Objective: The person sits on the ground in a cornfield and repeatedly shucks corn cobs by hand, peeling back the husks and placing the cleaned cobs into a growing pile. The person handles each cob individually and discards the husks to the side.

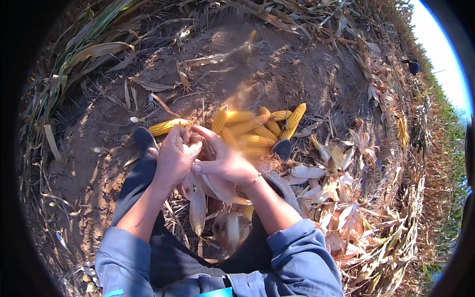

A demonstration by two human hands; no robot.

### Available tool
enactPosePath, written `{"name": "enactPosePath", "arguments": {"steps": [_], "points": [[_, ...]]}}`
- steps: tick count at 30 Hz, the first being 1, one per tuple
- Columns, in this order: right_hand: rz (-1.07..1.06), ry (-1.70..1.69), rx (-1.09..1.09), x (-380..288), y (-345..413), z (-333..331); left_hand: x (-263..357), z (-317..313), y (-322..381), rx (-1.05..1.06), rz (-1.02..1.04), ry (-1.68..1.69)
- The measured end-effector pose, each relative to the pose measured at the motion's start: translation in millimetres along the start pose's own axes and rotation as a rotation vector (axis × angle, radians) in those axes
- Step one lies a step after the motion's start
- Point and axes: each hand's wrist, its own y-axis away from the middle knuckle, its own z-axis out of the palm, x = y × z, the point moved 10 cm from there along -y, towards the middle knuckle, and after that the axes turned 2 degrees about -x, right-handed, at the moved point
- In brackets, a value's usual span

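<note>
My left hand (174,157) pinches the silk and husk at the tip of a corn ear (196,139), whose pale husk leaves (219,187) hang below my hands. My right hand (224,159) curves around the other side of this ear, thumb and fingers against it; most of the ear is hidden. A bare yellow corn cob (167,127) lies just beyond my left fingers. To the right of my right fingers, a pile of husked yellow cobs (256,130) rests on the soil, partly blurred by a smear in the view.
My shoes (144,139) stand either side of my hands, the right shoe (282,148) against the pile. Loose husks (345,208) heap at the right. Dry corn stalks (85,55) lie at the upper left. Unhusked ears (197,211) lie between my legs. A dark object (412,67) shows far right.
</note>
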Motion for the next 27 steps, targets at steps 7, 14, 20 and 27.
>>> {"name": "enactPosePath", "arguments": {"steps": [7, 14, 20, 27], "points": [[-0.100, 0.495, 0.149, -11, -4, 10, 7, 13, 3, -0.147, -0.019, 0.900], [-0.357, 0.912, 0.914, -115, 126, -79, 50, 66, 30, -0.254, 0.145, 0.413], [0.195, 1.791, 1.466, -133, 443, -156, 68, 137, 99, -0.642, 0.589, -0.179], [1.558, 1.570, 1.962, -60, 751, -103, 104, 163, 155, -0.605, 0.956, -0.155]]}}
